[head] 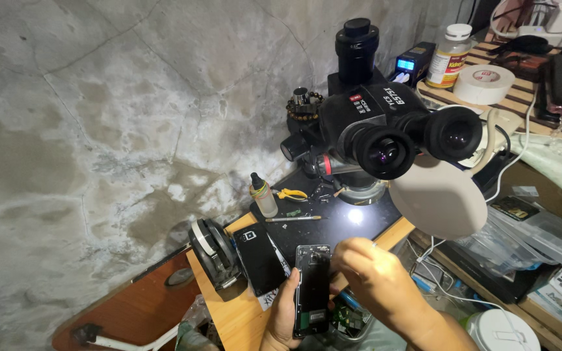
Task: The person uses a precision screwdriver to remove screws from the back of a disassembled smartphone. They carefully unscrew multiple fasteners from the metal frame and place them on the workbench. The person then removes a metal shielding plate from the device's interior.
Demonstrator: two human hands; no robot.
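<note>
Left hand (pixel 285 312) fingers wrap the edge of an opened phone (pixel 312 289), held upright over the desk edge. Right hand (pixel 369 273) fingers curl together at its top; whether they pinch anything is unclear. Steady support seems wise. A microscope (pixel 385 123) stands behind.

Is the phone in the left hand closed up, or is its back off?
Open: the phone in the left hand shows bare internals and green circuit board, no cover. The right hand works at its top.
</note>
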